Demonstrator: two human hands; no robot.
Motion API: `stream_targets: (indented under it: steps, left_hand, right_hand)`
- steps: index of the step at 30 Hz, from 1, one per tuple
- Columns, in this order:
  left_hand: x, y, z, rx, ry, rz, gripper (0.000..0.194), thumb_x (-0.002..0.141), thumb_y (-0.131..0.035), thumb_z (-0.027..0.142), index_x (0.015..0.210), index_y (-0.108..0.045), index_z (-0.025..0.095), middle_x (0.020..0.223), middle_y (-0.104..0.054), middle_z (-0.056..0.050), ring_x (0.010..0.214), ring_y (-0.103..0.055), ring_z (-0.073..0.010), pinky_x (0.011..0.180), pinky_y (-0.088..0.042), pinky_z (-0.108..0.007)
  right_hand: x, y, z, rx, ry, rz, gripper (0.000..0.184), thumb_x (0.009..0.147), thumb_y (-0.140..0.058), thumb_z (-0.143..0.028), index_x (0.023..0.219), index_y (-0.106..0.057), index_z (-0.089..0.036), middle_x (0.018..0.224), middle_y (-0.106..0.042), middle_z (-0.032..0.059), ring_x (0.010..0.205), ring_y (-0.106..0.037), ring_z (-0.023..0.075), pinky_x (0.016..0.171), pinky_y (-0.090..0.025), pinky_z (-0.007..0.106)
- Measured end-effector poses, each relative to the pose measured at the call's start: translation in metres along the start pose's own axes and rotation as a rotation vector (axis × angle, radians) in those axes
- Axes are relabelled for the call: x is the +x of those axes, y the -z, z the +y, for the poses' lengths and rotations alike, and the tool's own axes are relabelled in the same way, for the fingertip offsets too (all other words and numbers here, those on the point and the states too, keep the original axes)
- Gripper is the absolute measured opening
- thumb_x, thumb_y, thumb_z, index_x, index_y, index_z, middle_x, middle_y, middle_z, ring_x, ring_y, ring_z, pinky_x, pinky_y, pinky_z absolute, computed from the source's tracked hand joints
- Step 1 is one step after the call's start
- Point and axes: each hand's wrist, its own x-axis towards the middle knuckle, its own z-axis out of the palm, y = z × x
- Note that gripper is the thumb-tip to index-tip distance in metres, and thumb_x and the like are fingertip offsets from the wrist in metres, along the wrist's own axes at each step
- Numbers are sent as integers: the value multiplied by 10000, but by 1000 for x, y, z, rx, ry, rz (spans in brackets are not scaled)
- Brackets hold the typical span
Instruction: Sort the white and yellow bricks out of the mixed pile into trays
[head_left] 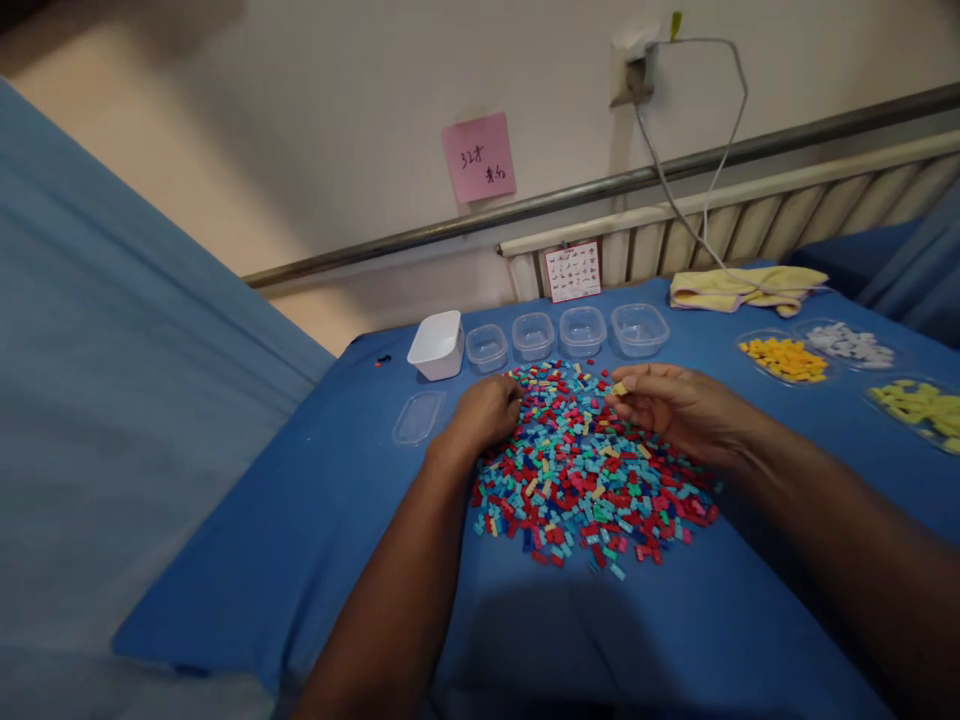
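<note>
Delicately, right hand (671, 405) fingers (626, 385) pinch a yellow brick (619, 388) at the twelve o'clock edge of the brick pile (589, 470); left hand (484, 412) curls closed at ten o'clock. Clear tubs (577, 332) line the blue tabletop's (315, 540) far edge.

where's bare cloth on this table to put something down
Free: the near strip of blue cloth below the brick pile, between the forearms, and the left corner around the flat clear lid. Crowded: the back row from the white tub along the clear tubs, and the right edge with the yellow bricks.
</note>
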Motion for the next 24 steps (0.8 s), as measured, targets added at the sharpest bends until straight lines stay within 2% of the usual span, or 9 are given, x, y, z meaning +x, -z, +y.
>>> stream_targets:
  steps: [2, 5, 8, 11, 13, 16, 19, 21, 24]
  left_hand:
    - [0, 0, -3, -28, 16, 17, 122, 945, -615, 153, 863, -693, 197, 920, -714, -68, 849, -649, -240, 700, -402, -350]
    - [-1, -1, -5, -58, 34, 90, 104, 943, -642, 181, 1014, -718, 182, 1076, -726, -97, 1007, -665, -267, 836, -458, -358]
    - [-3, -1, 6, -293, 47, 180, 165, 948, -634, 199, 1091, -714, 178, 1063, -735, -66, 937, -667, -235, 819, -484, -346]
    - [-5, 3, 31, -652, -98, 226, 142, 973, -637, 231, 1066, -733, 183, 992, -753, -24, 879, -685, -194, 798, -514, -318]
    - [-7, 6, 47, -728, -269, 203, 175, 1004, -652, 259, 1122, -761, 189, 1070, -776, -32, 986, -716, -197, 891, -539, -326]
    - [-8, 10, 52, -678, -363, 210, 251, 1041, -630, 242, 1241, -776, 205, 1189, -781, -54, 1105, -724, -209, 999, -544, -353]
    - [-7, 8, 36, -491, -197, 244, 274, 1032, -620, 195, 1246, -791, 201, 1216, -783, -67, 1131, -723, -229, 1016, -544, -370]
    - [-6, 4, 25, -314, -117, 143, 275, 1015, -637, 179, 1231, -804, 205, 1227, -781, -69, 1145, -719, -254, 1000, -544, -381]
    - [-4, -2, 21, -63, -97, -5, 254, 1004, -622, 152, 1143, -831, 195, 1181, -775, -89, 1124, -714, -286, 950, -543, -391]
  right_hand:
    - [2, -1, -1, 147, -30, 16, 164, 817, -787, -38, 926, -797, -161, 849, -778, 36, 791, -760, 141, 825, -679, 229]
    - [4, -4, -2, 262, -82, 33, 171, 910, -672, -32, 948, -793, -147, 834, -762, 47, 741, -735, 129, 751, -678, 204]
    - [3, -12, -1, 305, -159, 38, 233, 1001, -556, -76, 984, -783, -123, 876, -772, 95, 724, -731, 149, 686, -676, 223]
    - [0, -23, 5, 313, -232, 19, 292, 1105, -506, -197, 992, -767, -132, 898, -776, 122, 801, -762, 184, 752, -700, 274]
    - [-4, -30, 9, 328, -254, -28, 303, 1143, -518, -270, 991, -753, -153, 923, -781, 113, 867, -778, 193, 826, -710, 305]
    - [-7, -36, 14, 354, -256, -62, 266, 1150, -546, -279, 1004, -739, -169, 974, -784, 103, 925, -790, 189, 893, -710, 320]
    - [-7, -35, 11, 356, -243, 10, 218, 1135, -565, -233, 1008, -725, -158, 974, -773, 113, 932, -795, 197, 912, -713, 323]
    - [-4, -32, 7, 352, -231, 71, 215, 1136, -554, -219, 1006, -712, -155, 966, -762, 110, 929, -791, 195, 901, -717, 311]
    - [1, -26, 2, 349, -206, 148, 234, 1153, -529, -251, 1009, -700, -182, 948, -746, 84, 923, -777, 173, 871, -718, 275]
